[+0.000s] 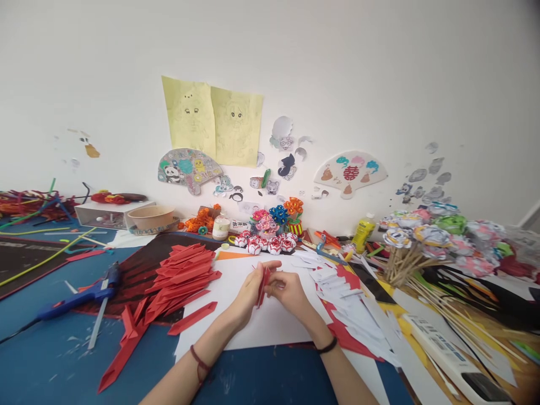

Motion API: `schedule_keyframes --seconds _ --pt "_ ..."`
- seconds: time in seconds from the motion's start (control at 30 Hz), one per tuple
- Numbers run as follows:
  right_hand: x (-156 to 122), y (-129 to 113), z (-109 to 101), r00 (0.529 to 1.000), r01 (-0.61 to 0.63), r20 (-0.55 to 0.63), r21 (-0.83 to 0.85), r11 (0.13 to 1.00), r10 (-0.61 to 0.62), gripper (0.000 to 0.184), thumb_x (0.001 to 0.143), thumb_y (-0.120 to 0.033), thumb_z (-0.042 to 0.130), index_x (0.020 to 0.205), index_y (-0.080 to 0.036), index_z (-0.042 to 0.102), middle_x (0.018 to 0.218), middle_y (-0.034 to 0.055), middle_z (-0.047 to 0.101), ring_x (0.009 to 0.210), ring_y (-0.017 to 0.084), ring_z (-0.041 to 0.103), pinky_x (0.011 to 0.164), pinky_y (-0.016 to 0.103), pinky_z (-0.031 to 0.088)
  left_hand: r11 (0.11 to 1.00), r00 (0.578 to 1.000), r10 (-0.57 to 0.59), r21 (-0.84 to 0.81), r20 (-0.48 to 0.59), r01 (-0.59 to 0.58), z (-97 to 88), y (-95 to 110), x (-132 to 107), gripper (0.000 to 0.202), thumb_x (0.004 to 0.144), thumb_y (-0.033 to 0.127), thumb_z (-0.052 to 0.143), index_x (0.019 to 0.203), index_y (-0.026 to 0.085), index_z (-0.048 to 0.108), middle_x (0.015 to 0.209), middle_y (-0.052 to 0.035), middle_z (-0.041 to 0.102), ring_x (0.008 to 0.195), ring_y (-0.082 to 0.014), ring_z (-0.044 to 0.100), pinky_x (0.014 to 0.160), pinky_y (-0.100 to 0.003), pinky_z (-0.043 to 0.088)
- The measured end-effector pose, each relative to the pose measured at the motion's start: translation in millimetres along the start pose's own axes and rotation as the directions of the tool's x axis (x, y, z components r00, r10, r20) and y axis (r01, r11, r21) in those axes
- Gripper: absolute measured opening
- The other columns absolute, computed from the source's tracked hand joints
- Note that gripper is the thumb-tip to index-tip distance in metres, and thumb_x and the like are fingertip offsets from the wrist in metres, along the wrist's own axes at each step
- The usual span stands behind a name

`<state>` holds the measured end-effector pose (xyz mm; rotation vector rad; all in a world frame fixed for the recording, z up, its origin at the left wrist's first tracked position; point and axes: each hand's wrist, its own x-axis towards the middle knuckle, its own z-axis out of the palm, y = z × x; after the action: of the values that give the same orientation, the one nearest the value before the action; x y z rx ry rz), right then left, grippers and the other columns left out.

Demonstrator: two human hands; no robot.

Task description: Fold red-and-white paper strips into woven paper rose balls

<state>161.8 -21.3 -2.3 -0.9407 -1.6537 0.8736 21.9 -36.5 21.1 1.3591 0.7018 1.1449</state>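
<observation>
My left hand and my right hand meet over a white sheet in the middle of the table. Both pinch a small folded red paper strip, which stands upright between the fingers. A pile of finished folded red paper pieces lies to the left of my hands, and a single one lies close to my left wrist. On the right sits a heap of white and red paper strips.
A blue glue gun lies at the left on the blue mat. Small paper flowers, a glue bottle and a bowl line the back by the wall. Paper flowers on wooden sticks crowd the right side.
</observation>
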Motion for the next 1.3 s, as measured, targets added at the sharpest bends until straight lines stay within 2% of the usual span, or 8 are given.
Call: schedule_keyframes --seconds 0.23,0.43,0.63,0.77,0.9,1.17,1.23,1.3 --pt "-2 -6 3 0.999 0.047 0.010 -0.043 0.998 -0.047 0.014 0.070 -0.012 0.066 0.058 -0.019 0.069 0.053 -0.0006 0.066 0.052 0.015 0.060 0.058 0.026 0.048 0.999 0.995 -0.031 -0.015 0.090 0.033 2.1 4 -1 0.068 0.090 0.067 0.031 0.120 0.014 0.062 0.114 -0.0129 0.066 0.096 -0.0242 0.063 0.078 -0.033 0.051" --pt "-2 -6 0 0.999 0.031 -0.006 -0.051 0.998 -0.031 0.015 0.069 -0.010 0.064 0.058 -0.019 0.069 0.059 0.0014 0.069 0.059 0.018 0.063 0.061 0.028 0.050 0.999 0.993 0.016 -0.034 0.118 -0.012 -2.0 8 -1 0.067 0.091 0.065 0.031 0.121 0.014 0.063 0.118 -0.0132 0.065 0.107 -0.0261 0.061 0.094 -0.038 0.047" --pt "-2 -4 -3 0.999 0.007 0.035 0.059 0.998 -0.009 0.008 0.070 -0.013 0.066 0.066 -0.018 0.071 0.064 0.0011 0.069 0.061 0.018 0.063 0.062 0.028 0.051 0.997 0.990 0.006 -0.076 0.144 0.005 -5.6 3 0 0.060 0.092 0.060 0.037 0.121 0.015 0.064 0.118 -0.0152 0.066 0.108 -0.0293 0.062 0.096 -0.046 0.046" --pt "-2 -1 -2 1.000 0.002 0.009 0.057 0.998 -0.002 0.005 0.070 -0.015 0.068 0.068 -0.018 0.071 0.063 0.0011 0.069 0.060 0.018 0.063 0.062 0.029 0.051 0.999 0.991 0.027 -0.031 0.132 -0.023 -5.3 1 0 0.059 0.093 0.060 0.036 0.125 0.017 0.061 0.127 -0.0136 0.062 0.121 -0.0300 0.054 0.103 -0.047 0.041" --pt "-1 3 -1 0.999 0.046 -0.017 -0.059 0.997 -0.047 0.008 0.071 -0.012 0.067 0.067 -0.018 0.071 0.064 0.0015 0.070 0.061 0.018 0.063 0.061 0.028 0.049 1.000 0.989 0.020 0.014 0.149 -0.022 -5.3 3 -1 0.060 0.092 0.060 0.035 0.131 0.020 0.056 0.136 -0.0106 0.056 0.132 -0.0292 0.043 0.110 -0.048 0.033" --pt "-2 -2 0 0.992 0.122 0.006 -0.245 0.962 -0.124 0.007 0.074 -0.014 0.070 0.079 -0.019 0.071 0.068 0.0004 0.069 0.060 0.016 0.059 0.059 0.026 0.043 0.999 0.992 0.006 0.042 0.127 -0.012 -4.0 5 -3 0.055 0.094 0.058 0.033 0.131 0.025 0.056 0.139 -0.0065 0.053 0.127 -0.0264 0.048 0.106 -0.044 0.039" --pt "-3 -3 2 0.991 0.131 0.041 -0.238 0.962 -0.124 0.003 0.078 -0.018 0.068 0.077 -0.019 0.071 0.068 0.0011 0.070 0.061 0.016 0.060 0.061 0.026 0.044 0.999 0.993 -0.010 0.050 0.119 0.004 -4.3 5 -3 0.055 0.095 0.057 0.031 0.132 0.024 0.055 0.133 -0.0077 0.058 0.123 -0.0263 0.052 0.103 -0.044 0.042" --pt "-3 -3 3 0.991 0.132 0.061 -0.206 0.970 -0.122 0.011 0.081 -0.021 0.066 0.071 -0.019 0.069 0.066 0.0015 0.070 0.061 0.017 0.062 0.063 0.027 0.046 0.997 0.994 -0.020 0.079 0.111 0.011 -5.5 5 -2 0.056 0.096 0.056 0.028 0.134 0.023 0.053 0.126 -0.0096 0.062 0.117 -0.0263 0.057 0.098 -0.044 0.045"
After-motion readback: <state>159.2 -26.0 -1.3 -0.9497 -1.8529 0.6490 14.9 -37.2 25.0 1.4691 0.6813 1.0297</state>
